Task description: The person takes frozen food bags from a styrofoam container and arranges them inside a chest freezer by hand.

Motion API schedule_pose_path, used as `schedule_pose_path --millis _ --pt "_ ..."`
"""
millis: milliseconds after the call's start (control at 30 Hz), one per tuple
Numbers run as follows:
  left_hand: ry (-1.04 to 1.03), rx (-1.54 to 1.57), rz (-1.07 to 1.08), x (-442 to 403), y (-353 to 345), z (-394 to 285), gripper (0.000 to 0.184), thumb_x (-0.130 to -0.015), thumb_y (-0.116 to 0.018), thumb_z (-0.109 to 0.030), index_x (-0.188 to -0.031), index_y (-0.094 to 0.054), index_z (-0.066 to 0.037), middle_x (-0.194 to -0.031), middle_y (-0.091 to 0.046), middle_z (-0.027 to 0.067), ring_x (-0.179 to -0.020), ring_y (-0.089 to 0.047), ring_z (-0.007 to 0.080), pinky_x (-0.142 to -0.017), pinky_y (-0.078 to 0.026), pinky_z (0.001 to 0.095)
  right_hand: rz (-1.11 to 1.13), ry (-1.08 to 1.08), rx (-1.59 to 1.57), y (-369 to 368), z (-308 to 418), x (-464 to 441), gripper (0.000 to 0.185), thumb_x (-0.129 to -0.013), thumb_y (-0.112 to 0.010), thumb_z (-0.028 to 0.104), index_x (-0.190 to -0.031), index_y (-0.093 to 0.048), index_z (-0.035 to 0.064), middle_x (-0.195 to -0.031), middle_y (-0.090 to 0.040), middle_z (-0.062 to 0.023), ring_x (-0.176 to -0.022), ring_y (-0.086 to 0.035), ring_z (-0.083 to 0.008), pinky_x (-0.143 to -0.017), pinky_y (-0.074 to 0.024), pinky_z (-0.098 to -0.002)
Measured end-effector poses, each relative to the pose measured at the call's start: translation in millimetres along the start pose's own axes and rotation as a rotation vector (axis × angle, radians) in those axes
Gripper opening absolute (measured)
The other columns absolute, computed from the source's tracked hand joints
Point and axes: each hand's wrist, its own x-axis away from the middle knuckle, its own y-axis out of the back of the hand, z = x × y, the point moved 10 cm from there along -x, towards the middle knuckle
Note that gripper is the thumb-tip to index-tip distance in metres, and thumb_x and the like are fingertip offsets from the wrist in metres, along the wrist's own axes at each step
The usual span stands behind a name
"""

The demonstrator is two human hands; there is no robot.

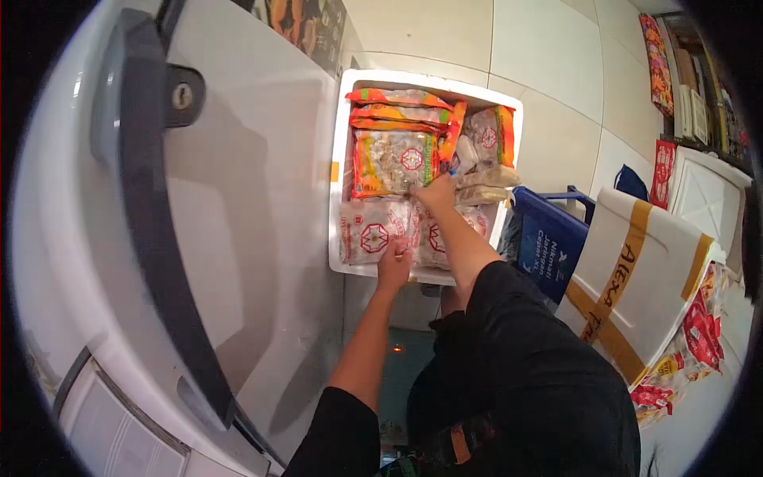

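A white foam box [337, 151] is full of packed food bags. Orange-and-clear bags [389, 159] fill its upper left part, some standing on edge at the back. Clear bags with red octagon prints [362, 232] lie at the near side. My left hand [395, 261] is on the near clear bags, its fingers bent and partly hidden. Further in, my right hand [435, 193] reaches to the lower edge of the orange-and-clear bag, fingers closed at its corner; what they hold is too small to tell. Brownish packs [486, 184] lie right of it.
A white freezer lid [246, 167] with a dark handle and lock fills the left. To the right stand a blue container [552, 242] and a white foam lid or box [636, 278] with brown tape. Red bags [699, 330] lie beyond, near a white cabinet [703, 195].
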Motion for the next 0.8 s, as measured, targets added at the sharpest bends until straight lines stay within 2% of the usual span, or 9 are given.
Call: schedule_pose_path --millis 167,233,300,400,467,500,600,667,800 --pt "0.109 0.096 0.022 0.6 12.2 12.8 0.024 -0.076 -0.054 -0.008 -0.099 -0.053 -0.007 -0.077 -0.056 0.0054 -0.067 -0.055 0.0122 -0.062 -0.045 0.0249 -0.129 -0.168 -0.081 -3.1 6.1 -0.2 0.095 -0.046 -0.076 0.038 -0.112 -0.030 -0.0115 -0.109 -0.046 -0.0261 -0.107 -0.043 -0.0319 -0.088 -0.0367 -0.0377" --pt "0.133 0.113 0.036 3.8 13.6 8.4 0.023 -0.076 -0.054 -0.008 -0.099 -0.053 -0.007 -0.077 -0.056 0.0050 -0.067 -0.055 0.0114 -0.062 -0.045 0.0245 0.037 -0.161 -0.091 -12.9 4.3 -13.1 0.085 -0.045 -0.075 0.041 -0.110 -0.041 -0.0019 -0.111 -0.048 -0.0177 -0.103 -0.048 -0.0272 -0.086 -0.0405 -0.0331" --pt "0.148 0.168 0.024 6.6 16.4 1.9 0.021 -0.077 -0.053 -0.009 -0.098 -0.053 -0.006 -0.077 -0.056 0.0048 -0.066 -0.054 0.0106 -0.061 -0.045 0.0240 0.209 -0.182 -0.152 -55.8 -17.6 -38.2 0.082 -0.047 -0.075 0.038 -0.110 -0.041 -0.0013 -0.108 -0.051 -0.0163 -0.096 -0.053 -0.0279 -0.081 -0.0441 -0.0335" --pt "0.131 0.202 0.027 2.0 11.2 10.2 0.021 -0.078 -0.054 -0.010 -0.099 -0.053 -0.006 -0.076 -0.056 0.0048 -0.065 -0.054 0.0107 -0.061 -0.045 0.0241 0.140 -0.119 -0.035 -37.1 -15.5 -26.3 0.073 -0.047 -0.076 0.034 -0.104 -0.046 -0.0007 -0.101 -0.055 -0.0165 -0.089 -0.056 -0.0270 -0.076 -0.0456 -0.0345" --pt "0.105 0.192 0.023 -5.5 7.1 21.1 0.021 -0.078 -0.053 -0.010 -0.099 -0.053 -0.006 -0.077 -0.056 0.0043 -0.065 -0.054 0.0109 -0.061 -0.045 0.0239 -0.055 0.205 -0.511 -50.7 -14.6 -33.5 0.039 -0.050 -0.075 0.021 -0.077 -0.057 -0.0003 -0.065 -0.059 -0.0088 -0.053 -0.057 -0.0180 -0.046 -0.0470 -0.0301" --pt "0.087 0.175 0.019 -8.2 6.3 22.6 0.021 -0.079 -0.053 -0.010 -0.099 -0.053 -0.006 -0.078 -0.056 0.0038 -0.065 -0.054 0.0111 -0.060 -0.045 0.0238 -0.059 0.208 -0.511 -41.8 -10.2 -25.3 0.039 -0.050 -0.075 0.021 -0.077 -0.057 -0.0003 -0.065 -0.059 -0.0088 -0.053 -0.057 -0.0180 -0.046 -0.0470 -0.0301" --pt "0.089 0.353 0.036 -9.1 13.5 -9.5 0.020 -0.079 -0.053 -0.009 -0.099 -0.054 -0.007 -0.079 -0.056 0.0026 -0.065 -0.054 0.0110 -0.058 -0.045 0.0229 0.199 0.042 -0.725 -31.8 5.4 -4.4 0.034 -0.056 -0.072 0.021 -0.079 -0.054 0.0038 -0.061 -0.056 -0.0064 -0.039 -0.048 -0.0168 -0.033 -0.0383 -0.0291" --pt "0.114 0.370 0.022 -9.3 21.7 -19.1 0.020 -0.080 -0.052 -0.010 -0.099 -0.054 -0.007 -0.080 -0.057 0.0016 -0.065 -0.053 0.0097 -0.056 -0.043 0.0219 0.891 -0.291 -1.136 -67.2 15.0 23.4 0.026 -0.064 -0.066 0.015 -0.083 -0.052 0.0050 -0.067 -0.054 -0.0077 -0.050 -0.052 -0.0161 -0.037 -0.0386 -0.0253" --pt "0.176 0.411 -0.018 -2.8 39.1 -20.8 0.020 -0.080 -0.052 -0.010 -0.099 -0.054 -0.007 -0.081 -0.057 0.0023 -0.064 -0.053 0.0087 -0.052 -0.042 0.0208 0.709 -0.325 -1.073 -29.9 9.3 28.0 0.024 -0.068 -0.062 0.013 -0.087 -0.050 0.0053 -0.059 -0.050 -0.0058 -0.037 -0.043 -0.0146 -0.025 -0.0270 -0.0224"
